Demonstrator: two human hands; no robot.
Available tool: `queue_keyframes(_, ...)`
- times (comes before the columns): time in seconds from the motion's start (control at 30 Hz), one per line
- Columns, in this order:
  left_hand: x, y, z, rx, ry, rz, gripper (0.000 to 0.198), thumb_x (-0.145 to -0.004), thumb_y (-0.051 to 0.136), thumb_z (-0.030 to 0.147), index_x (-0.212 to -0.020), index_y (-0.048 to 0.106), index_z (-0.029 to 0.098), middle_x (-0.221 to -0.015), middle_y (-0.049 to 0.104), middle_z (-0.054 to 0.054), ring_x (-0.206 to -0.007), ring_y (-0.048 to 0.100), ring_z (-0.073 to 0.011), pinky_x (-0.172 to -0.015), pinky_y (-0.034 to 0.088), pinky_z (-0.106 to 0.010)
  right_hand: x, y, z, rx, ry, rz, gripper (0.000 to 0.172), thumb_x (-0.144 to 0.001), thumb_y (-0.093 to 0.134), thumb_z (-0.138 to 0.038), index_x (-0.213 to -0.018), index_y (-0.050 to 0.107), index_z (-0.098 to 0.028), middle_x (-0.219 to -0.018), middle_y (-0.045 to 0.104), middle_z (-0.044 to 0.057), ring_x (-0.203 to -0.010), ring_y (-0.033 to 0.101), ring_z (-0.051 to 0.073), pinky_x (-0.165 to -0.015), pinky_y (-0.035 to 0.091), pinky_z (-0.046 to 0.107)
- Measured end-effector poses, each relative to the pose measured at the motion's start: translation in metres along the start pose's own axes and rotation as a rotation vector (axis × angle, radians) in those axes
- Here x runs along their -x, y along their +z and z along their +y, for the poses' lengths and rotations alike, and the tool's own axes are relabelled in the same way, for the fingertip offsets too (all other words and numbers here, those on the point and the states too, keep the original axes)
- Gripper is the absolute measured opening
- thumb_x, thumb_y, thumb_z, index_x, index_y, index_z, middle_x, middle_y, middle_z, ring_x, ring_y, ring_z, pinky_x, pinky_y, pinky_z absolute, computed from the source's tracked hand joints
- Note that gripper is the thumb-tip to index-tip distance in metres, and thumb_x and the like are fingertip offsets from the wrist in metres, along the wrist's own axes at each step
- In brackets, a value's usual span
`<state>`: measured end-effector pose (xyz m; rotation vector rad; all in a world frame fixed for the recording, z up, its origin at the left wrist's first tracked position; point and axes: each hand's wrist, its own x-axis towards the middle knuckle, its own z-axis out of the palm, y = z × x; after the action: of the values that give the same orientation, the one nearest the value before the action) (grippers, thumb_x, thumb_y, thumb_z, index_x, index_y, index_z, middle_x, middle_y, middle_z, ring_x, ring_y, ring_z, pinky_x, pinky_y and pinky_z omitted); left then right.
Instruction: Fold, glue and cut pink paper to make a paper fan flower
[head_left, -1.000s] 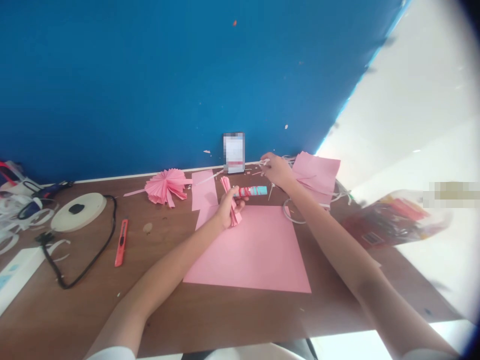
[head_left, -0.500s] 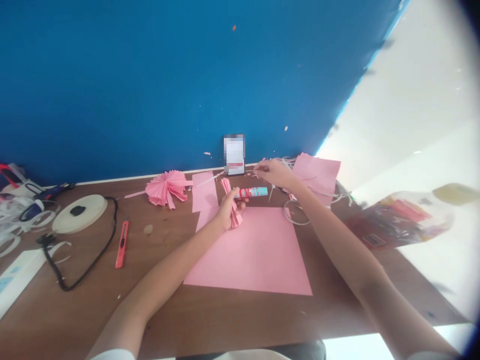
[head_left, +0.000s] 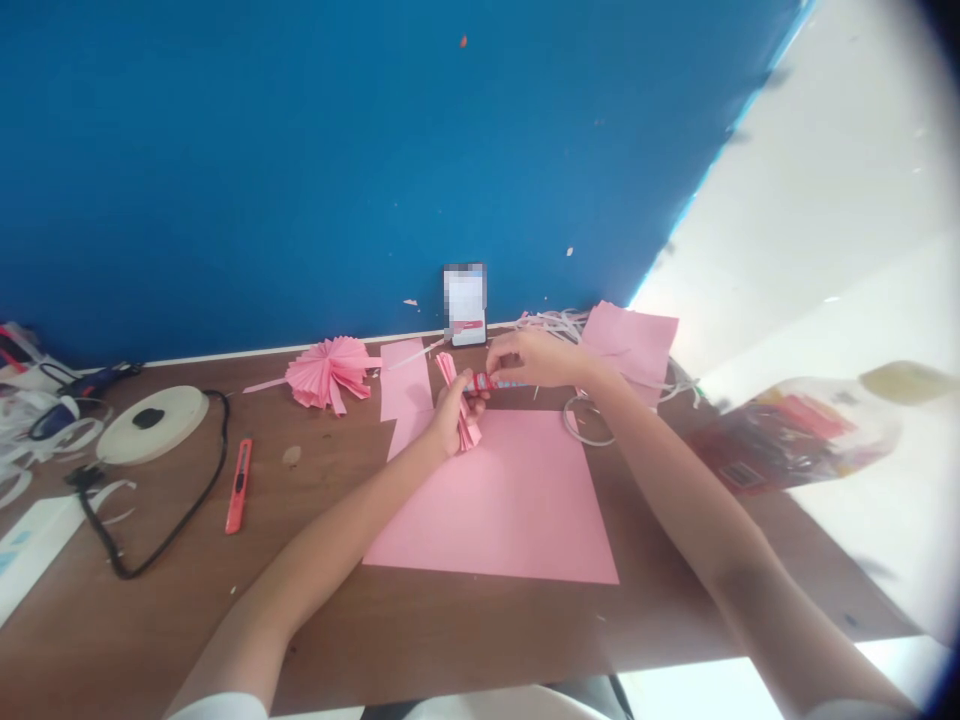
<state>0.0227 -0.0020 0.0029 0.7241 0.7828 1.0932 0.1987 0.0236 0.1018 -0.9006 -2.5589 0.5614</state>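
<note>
My left hand (head_left: 450, 412) is closed round a folded pink paper bundle (head_left: 459, 405) and the near end of a red and blue glue stick (head_left: 484, 382). My right hand (head_left: 534, 358) lies over the glue stick's far end with its fingers curled on it. Both hands hover over the far edge of a large pink paper sheet (head_left: 502, 500) on the brown table (head_left: 337, 620). A pleated pink paper fan (head_left: 326, 372) lies to the left of my hands, near the blue wall.
An orange utility knife (head_left: 238, 485), a white tape roll (head_left: 152, 422) and a black cable (head_left: 172, 520) lie at the left. Pink sheets (head_left: 634, 340) and white strips (head_left: 551, 322) sit at the back right. A plastic bag (head_left: 787, 435) lies right.
My right hand has come back from the white strips near the wall to the glue stick and now covers its far end. My left hand has stayed put.
</note>
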Motion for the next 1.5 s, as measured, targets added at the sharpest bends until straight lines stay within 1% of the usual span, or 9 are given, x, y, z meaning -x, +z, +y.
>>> queue_keyframes(0.17, -0.001, 0.0, -0.001, -0.011, -0.024, 0.014, 0.037, -0.073, 0.064, 0.049, -0.082, 0.051, 0.015, -0.064, 0.057, -0.001, -0.041, 0.043, -0.0034, -0.031, 0.02, -0.013, 0.0, -0.002, -0.006, 0.025, 0.074, 0.038, 0.013, -0.079, 0.054, -0.027, -0.076, 0.065, -0.019, -0.078, 0.064, 0.002, -0.07, 0.053, 0.013, -0.064, 0.035, 0.024)
queue_keyframes(0.3, 0.002, 0.001, -0.002, -0.018, -0.008, 0.014, 0.037, -0.071, 0.066, 0.048, -0.08, 0.051, 0.015, -0.065, 0.058, -0.002, -0.041, 0.045, -0.0034, -0.031, 0.02, -0.013, -0.001, -0.001, 0.0, -0.026, 0.245, 0.267, 0.017, -0.083, 0.049, -0.03, -0.083, 0.062, -0.019, -0.072, 0.063, 0.001, -0.063, 0.053, 0.012, -0.062, 0.034, 0.024)
queue_keyframes(0.5, 0.005, 0.003, 0.0, -0.039, 0.0, 0.014, 0.034, -0.072, 0.064, 0.047, -0.076, 0.05, 0.015, -0.065, 0.059, -0.001, -0.035, 0.036, -0.0006, -0.031, 0.018, -0.015, 0.002, 0.014, 0.054, -0.149, 0.529, 0.539, 0.028, -0.075, 0.058, -0.033, -0.098, 0.057, -0.018, -0.076, 0.064, 0.001, -0.062, 0.055, 0.013, -0.058, 0.037, 0.024)
queue_keyframes(0.6, 0.005, 0.003, 0.0, -0.029, 0.0, -0.006, 0.034, -0.072, 0.064, 0.046, -0.076, 0.05, 0.015, -0.065, 0.059, 0.0, -0.035, 0.036, -0.001, -0.031, 0.02, -0.015, 0.006, 0.02, 0.075, -0.034, 0.716, 0.603, 0.026, -0.075, 0.058, -0.042, -0.075, 0.059, -0.016, -0.068, 0.061, 0.002, -0.061, 0.054, 0.015, -0.057, 0.036, 0.025)
queue_keyframes(0.77, 0.006, 0.001, 0.0, 0.008, 0.026, -0.009, 0.032, -0.073, 0.064, 0.045, -0.079, 0.05, 0.017, -0.059, 0.055, 0.001, -0.037, 0.039, -0.0026, -0.03, 0.018, -0.014, 0.009, 0.018, 0.068, -0.151, 0.617, 0.336, 0.022, -0.077, 0.056, -0.032, -0.093, 0.063, -0.018, -0.073, 0.065, 0.001, -0.061, 0.056, 0.013, -0.057, 0.04, 0.024)
queue_keyframes(0.97, 0.007, 0.0, 0.007, 0.111, -0.092, -0.072, 0.028, -0.076, 0.059, 0.042, -0.072, 0.049, 0.016, -0.05, 0.048, 0.003, -0.036, 0.034, -0.003, -0.03, 0.018, -0.013, 0.008, 0.015, 0.034, -0.424, 0.19, -0.322, 0.051, -0.07, 0.064, -0.02, -0.12, 0.055, -0.026, -0.109, 0.065, 0.003, -0.087, 0.062, 0.015, -0.069, 0.048, 0.024)
queue_keyframes(1.07, 0.006, 0.0, 0.008, 0.159, -0.084, -0.088, 0.025, -0.077, 0.06, 0.038, -0.078, 0.055, 0.014, -0.06, 0.056, 0.0, -0.045, 0.047, -0.0054, -0.033, 0.028, -0.013, 0.004, 0.021, 0.022, -0.431, 0.127, -0.34, 0.066, -0.066, 0.067, -0.018, -0.129, 0.046, -0.022, -0.109, 0.064, 0.005, -0.085, 0.061, 0.015, -0.068, 0.048, 0.025)
queue_keyframes(1.23, 0.006, 0.0, 0.006, 0.115, -0.134, -0.062, 0.03, -0.075, 0.064, 0.041, -0.086, 0.061, 0.013, -0.072, 0.063, -0.003, -0.055, 0.057, -0.0081, -0.046, 0.044, -0.018, -0.003, 0.029, 0.015, -0.283, 0.186, -0.278, 0.017, -0.077, 0.058, -0.029, -0.089, 0.062, -0.018, -0.076, 0.063, 0.0, -0.065, 0.054, 0.013, -0.058, 0.043, 0.024)
queue_keyframes(1.5, 0.001, -0.005, 0.004, 0.118, -0.129, -0.063, 0.031, -0.076, 0.064, 0.042, -0.087, 0.062, 0.013, -0.071, 0.062, -0.001, -0.051, 0.055, -0.0059, -0.042, 0.041, -0.015, 0.008, 0.001, 0.016, -0.254, 0.23, -0.263, 0.031, -0.085, 0.046, -0.04, -0.083, 0.069, -0.019, -0.073, 0.062, 0.001, -0.061, 0.049, 0.011, -0.054, 0.036, 0.022)
